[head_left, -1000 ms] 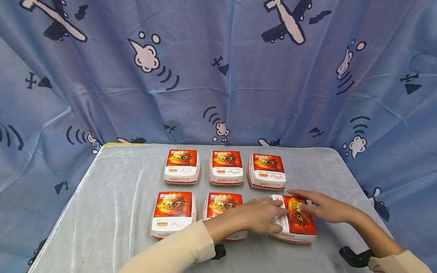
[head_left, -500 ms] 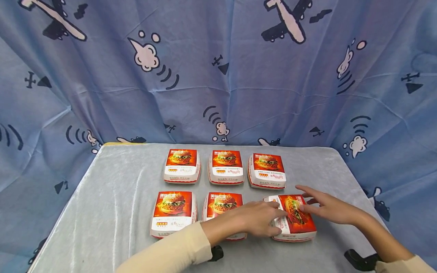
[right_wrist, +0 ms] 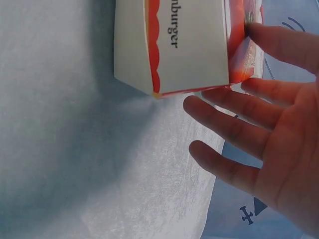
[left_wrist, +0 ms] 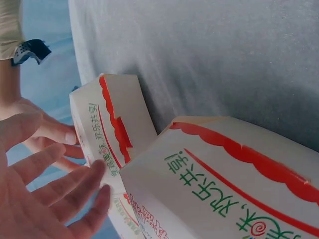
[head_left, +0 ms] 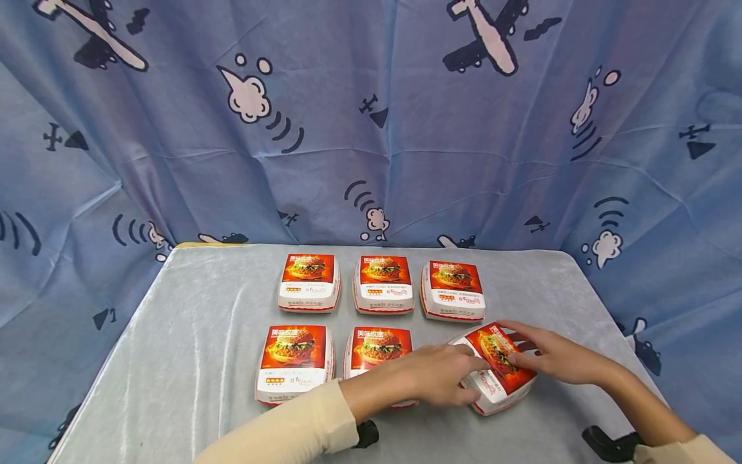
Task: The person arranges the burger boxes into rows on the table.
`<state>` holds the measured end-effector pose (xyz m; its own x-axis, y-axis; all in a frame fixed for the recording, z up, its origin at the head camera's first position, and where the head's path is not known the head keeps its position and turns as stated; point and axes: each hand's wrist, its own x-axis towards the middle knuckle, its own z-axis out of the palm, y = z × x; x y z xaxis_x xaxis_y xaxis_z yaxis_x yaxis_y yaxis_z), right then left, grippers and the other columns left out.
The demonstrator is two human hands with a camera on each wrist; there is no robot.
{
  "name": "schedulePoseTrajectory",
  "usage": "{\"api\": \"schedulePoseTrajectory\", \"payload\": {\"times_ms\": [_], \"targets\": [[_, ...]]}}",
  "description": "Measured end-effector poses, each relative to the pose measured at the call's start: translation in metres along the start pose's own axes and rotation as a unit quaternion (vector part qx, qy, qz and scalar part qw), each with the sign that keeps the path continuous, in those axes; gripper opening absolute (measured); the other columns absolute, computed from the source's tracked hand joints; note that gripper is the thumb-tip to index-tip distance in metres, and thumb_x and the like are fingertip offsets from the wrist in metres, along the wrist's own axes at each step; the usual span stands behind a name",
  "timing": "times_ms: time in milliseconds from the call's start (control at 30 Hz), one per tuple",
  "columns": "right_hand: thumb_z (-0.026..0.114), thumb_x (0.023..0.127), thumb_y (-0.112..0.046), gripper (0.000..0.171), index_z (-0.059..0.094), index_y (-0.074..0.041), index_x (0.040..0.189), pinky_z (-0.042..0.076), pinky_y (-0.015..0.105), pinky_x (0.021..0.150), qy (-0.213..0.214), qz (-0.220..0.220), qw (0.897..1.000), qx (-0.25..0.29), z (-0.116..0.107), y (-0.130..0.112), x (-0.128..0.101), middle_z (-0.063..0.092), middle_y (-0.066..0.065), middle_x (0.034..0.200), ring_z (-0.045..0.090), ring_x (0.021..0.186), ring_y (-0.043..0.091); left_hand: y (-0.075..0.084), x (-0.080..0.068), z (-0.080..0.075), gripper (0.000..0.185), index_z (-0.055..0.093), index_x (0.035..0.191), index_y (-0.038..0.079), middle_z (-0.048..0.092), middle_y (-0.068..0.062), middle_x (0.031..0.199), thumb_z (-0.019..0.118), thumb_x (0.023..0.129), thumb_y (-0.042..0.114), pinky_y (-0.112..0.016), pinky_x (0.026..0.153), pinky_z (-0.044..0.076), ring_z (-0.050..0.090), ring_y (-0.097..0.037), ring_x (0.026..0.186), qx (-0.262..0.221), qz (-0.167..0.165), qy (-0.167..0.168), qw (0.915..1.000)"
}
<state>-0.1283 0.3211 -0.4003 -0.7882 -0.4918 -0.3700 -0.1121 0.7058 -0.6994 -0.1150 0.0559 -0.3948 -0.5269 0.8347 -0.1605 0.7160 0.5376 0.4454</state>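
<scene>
In the head view, we are pressing our left hand (head_left: 443, 380) and right hand (head_left: 551, 354) against opposite sides of the box (head_left: 495, 367) at the lower right of the frame, fingers fairly straight, the box sitting skewed on the table (head_left: 191, 341) beside five more boxes (head_left: 382, 283). In the left wrist view, our left hand (left_wrist: 45, 199) is lying relaxed with fingertips touching the box (left_wrist: 107, 134) at left centre. In the right wrist view, our right hand (right_wrist: 269, 139) is spreading loose, its upper fingers touching the box (right_wrist: 194, 45) at the top.
</scene>
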Motion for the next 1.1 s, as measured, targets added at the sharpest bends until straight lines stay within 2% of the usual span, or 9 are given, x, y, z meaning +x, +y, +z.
{"api": "schedulePoseTrajectory", "payload": {"times_ms": [100, 233, 333, 467, 633, 833, 1100], "targets": [[0.062, 0.099, -0.021, 0.063, 0.034, 0.006, 0.149, 0.05, 0.061, 0.089, -0.009, -0.015, 1.0, 0.008, 0.0, 0.0, 0.001, 0.046, 0.033, 0.14, 0.05, 0.121, 0.051, -0.001, 0.0, -0.001, 0.047, 0.058, 0.141, 0.025, 0.057, 0.009, 0.135, 0.065, 0.095, 0.036, -0.026, 0.096, 0.047, 0.053, -0.003, 0.118, 0.004, 0.003, 0.022, 0.9997], [0.06, 0.099, -0.019, 0.063, 0.032, 0.007, 0.15, 0.049, 0.062, 0.09, -0.023, -0.024, 0.999, 0.012, 0.0, -0.002, 0.003, 0.045, 0.034, 0.14, 0.048, 0.122, 0.053, -0.002, 0.0, -0.003, 0.047, 0.058, 0.141, 0.026, 0.054, 0.008, 0.141, 0.063, 0.096, 0.037, -0.029, 0.101, 0.044, 0.051, -0.008, 0.125, 0.026, -0.004, 0.035, 0.999], [0.059, 0.099, -0.019, 0.063, 0.031, 0.006, 0.151, 0.048, 0.063, 0.091, -0.03, -0.021, 0.999, 0.017, 0.0, -0.002, 0.005, 0.045, 0.034, 0.141, 0.046, 0.124, 0.053, -0.003, 0.001, -0.003, 0.048, 0.057, 0.142, 0.026, 0.051, 0.009, 0.145, 0.063, 0.096, 0.038, -0.029, 0.1, 0.044, 0.05, -0.007, 0.126, 0.029, -0.005, 0.028, 0.9992], [0.059, 0.1, -0.019, 0.063, 0.031, 0.004, 0.152, 0.047, 0.063, 0.092, -0.033, -0.018, 0.999, 0.019, 0.0, -0.003, 0.006, 0.044, 0.034, 0.142, 0.046, 0.124, 0.052, -0.004, 0.003, -0.002, 0.048, 0.057, 0.142, 0.026, 0.054, 0.013, 0.142, 0.064, 0.095, 0.037, -0.025, 0.095, 0.047, 0.054, -0.002, 0.12, 0.014, 0.001, 0.014, 0.9998], [0.058, 0.1, -0.021, 0.063, 0.031, 0.007, 0.151, 0.048, 0.062, 0.09, -0.021, -0.017, 1.0, 0.0, -0.001, -0.004, 0.004, 0.046, 0.034, 0.14, 0.048, 0.122, 0.051, -0.004, 0.002, -0.002, 0.047, 0.058, 0.142, 0.026, 0.056, 0.015, 0.139, 0.064, 0.096, 0.036, -0.025, 0.093, 0.047, 0.054, -0.001, 0.117, 0.003, -0.004, 0.005, 1.0], [0.057, 0.101, -0.025, 0.063, 0.034, 0.009, 0.148, 0.052, 0.058, 0.086, 0.006, 0.015, 1.0, -0.025, -0.003, -0.004, 0.0, 0.053, 0.031, 0.133, 0.053, 0.118, 0.047, -0.002, 0.002, -0.001, 0.047, 0.058, 0.141, 0.028, 0.055, 0.014, 0.14, 0.064, 0.096, 0.037, -0.026, 0.093, 0.048, 0.054, -0.002, 0.118, 0.007, -0.003, -0.001, 1.0], [0.063, 0.097, -0.028, 0.066, 0.039, 0.01, 0.145, 0.052, 0.058, 0.086, 0.005, 0.035, 0.999, -0.02, -0.004, 0.0, -0.005, 0.049, 0.031, 0.138, 0.053, 0.117, 0.044, 0.002, 0.0, 0.0, 0.046, 0.059, 0.14, 0.027, 0.057, 0.013, 0.136, 0.064, 0.096, 0.039, -0.024, 0.094, 0.047, 0.053, 0.0, 0.119, 0.008, 0.002, -0.002, 1.0]]}}
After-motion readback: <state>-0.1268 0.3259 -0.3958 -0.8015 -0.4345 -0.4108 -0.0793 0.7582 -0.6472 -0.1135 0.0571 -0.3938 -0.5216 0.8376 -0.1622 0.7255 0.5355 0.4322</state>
